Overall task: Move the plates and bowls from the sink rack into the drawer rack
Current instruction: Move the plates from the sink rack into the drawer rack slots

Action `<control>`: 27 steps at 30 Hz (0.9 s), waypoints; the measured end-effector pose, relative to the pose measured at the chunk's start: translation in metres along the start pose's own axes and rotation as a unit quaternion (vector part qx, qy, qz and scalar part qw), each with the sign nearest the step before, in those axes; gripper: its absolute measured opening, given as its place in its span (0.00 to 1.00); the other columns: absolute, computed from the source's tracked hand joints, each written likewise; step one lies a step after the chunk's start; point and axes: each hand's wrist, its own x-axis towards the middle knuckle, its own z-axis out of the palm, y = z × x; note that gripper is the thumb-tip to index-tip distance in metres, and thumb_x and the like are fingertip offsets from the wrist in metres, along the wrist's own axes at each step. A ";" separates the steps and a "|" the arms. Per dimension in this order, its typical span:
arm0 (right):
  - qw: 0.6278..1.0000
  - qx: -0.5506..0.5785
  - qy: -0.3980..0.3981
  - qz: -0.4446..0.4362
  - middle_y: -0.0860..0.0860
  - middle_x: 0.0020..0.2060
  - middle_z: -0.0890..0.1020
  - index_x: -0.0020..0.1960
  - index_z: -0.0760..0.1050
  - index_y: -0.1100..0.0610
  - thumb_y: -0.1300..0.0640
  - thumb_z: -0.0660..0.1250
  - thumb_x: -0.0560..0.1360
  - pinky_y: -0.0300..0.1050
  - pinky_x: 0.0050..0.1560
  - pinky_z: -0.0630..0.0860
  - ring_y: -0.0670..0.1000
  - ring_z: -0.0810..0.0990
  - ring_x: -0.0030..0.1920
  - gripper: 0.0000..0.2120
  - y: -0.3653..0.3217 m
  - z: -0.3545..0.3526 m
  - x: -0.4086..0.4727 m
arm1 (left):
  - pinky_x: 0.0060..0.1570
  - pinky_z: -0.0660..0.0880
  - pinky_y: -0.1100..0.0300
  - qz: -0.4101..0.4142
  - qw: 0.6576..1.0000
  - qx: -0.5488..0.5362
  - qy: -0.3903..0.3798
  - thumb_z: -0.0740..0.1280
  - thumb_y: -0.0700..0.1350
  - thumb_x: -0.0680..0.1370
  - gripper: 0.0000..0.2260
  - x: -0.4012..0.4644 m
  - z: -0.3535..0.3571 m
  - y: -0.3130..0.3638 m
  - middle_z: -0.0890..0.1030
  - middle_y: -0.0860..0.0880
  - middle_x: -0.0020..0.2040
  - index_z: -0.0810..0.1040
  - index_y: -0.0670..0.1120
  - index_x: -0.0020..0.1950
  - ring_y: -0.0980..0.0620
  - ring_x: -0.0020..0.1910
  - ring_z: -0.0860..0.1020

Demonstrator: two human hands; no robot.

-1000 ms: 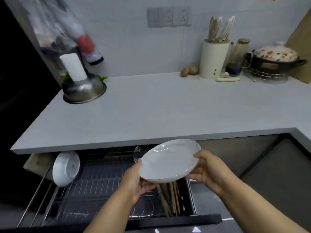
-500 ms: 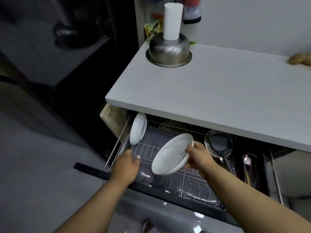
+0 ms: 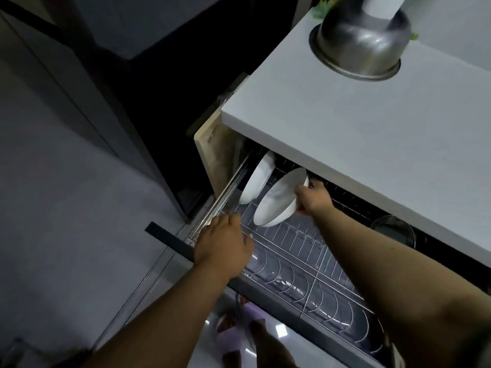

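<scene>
The wire drawer rack [image 3: 305,258] is pulled out from under the white counter [image 3: 358,134]. My right hand [image 3: 312,199] grips the rim of a white plate [image 3: 279,200], tilted on edge over the rack's back left slots. Just left of it, a white bowl [image 3: 259,179] stands on edge in the rack. My left hand [image 3: 224,245] rests on the rack's front left corner by the drawer rail; I cannot tell whether its fingers grip anything.
A steel bowl [image 3: 358,46] lies upside down on the counter with a white cylinder on it. A dark strainer [image 3: 393,229] sits at the drawer's right. A wooden board [image 3: 212,155] stands left of the drawer. My feet show on the glossy floor below.
The plate went from both hands at counter height down into the drawer, held by my right hand alone. My left hand dropped to the rack's front corner. The view swung down and left.
</scene>
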 end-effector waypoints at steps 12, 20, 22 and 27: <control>0.996 -0.089 -0.012 -0.006 0.62 0.48 0.81 0.45 0.73 0.60 0.54 0.63 0.74 0.59 0.53 0.79 0.62 0.82 0.49 0.08 -0.024 0.040 0.048 | 0.57 0.69 0.55 0.000 1.000 -0.007 0.009 0.55 0.56 0.76 0.27 0.004 0.005 -0.002 0.71 0.47 0.66 0.59 0.47 0.73 0.49 0.63 0.70; 0.983 -0.167 -0.073 -0.009 0.61 0.49 0.81 0.53 0.76 0.61 0.49 0.60 0.77 0.55 0.60 0.76 0.60 0.80 0.52 0.16 -0.038 0.057 0.071 | 0.50 0.73 0.57 0.005 0.999 -0.022 0.039 0.54 0.57 0.73 0.30 0.001 0.008 -0.002 0.77 0.47 0.60 0.62 0.47 0.73 0.48 0.55 0.76; 0.983 -0.169 -0.077 -0.012 0.61 0.53 0.80 0.58 0.76 0.63 0.50 0.59 0.78 0.56 0.61 0.74 0.62 0.78 0.58 0.18 -0.039 0.058 0.074 | 0.47 0.74 0.58 0.001 0.999 -0.021 0.033 0.55 0.57 0.74 0.29 0.001 0.008 -0.002 0.78 0.47 0.57 0.61 0.48 0.73 0.48 0.52 0.77; 0.979 -0.188 -0.069 -0.023 0.61 0.59 0.79 0.60 0.75 0.61 0.44 0.59 0.78 0.55 0.64 0.72 0.60 0.77 0.61 0.22 -0.038 0.060 0.075 | 0.43 0.70 0.59 -0.005 1.000 -0.011 0.026 0.57 0.56 0.75 0.26 0.001 0.009 -0.002 0.79 0.48 0.55 0.60 0.49 0.71 0.48 0.50 0.78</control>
